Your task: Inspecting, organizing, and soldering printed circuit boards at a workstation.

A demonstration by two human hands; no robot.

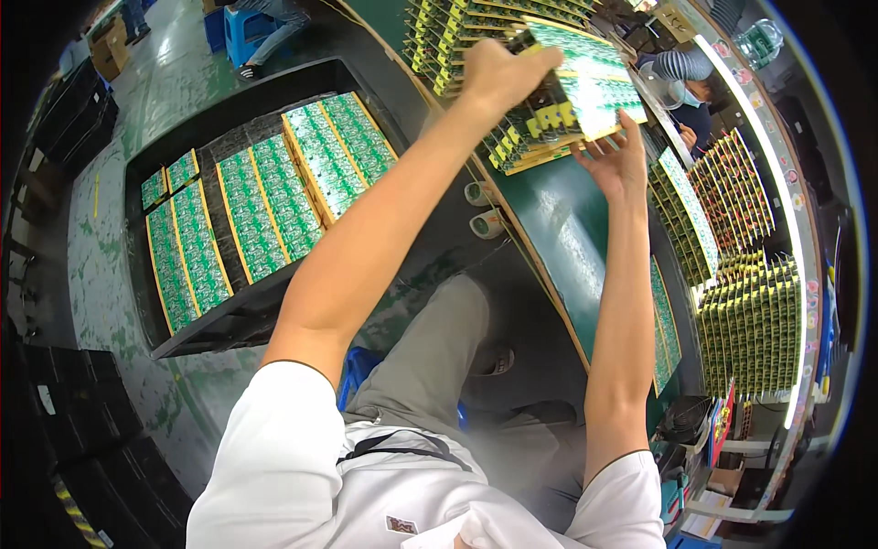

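Observation:
A green circuit board panel (572, 50) with shiny solder points is held tilted over the far part of the bench, its surface glaring white on the right. My left hand (498, 75) grips its left side, thumb stretched along the top and the other fingers mostly hidden. At the lower right corner, my right hand (617, 163) holds the panel's edge between bent fingers. Yellow and dark components show under the panel. Just behind my left hand stand rows of upright boards with yellow parts (434, 50).
On my left lies a black tray (343, 73) with several green board panels (265, 206). More upright boards (750, 320) stand right of the green bench top (558, 238). Two tape rolls (485, 224) hang by the bench edge. Across the bench sits another person (695, 105).

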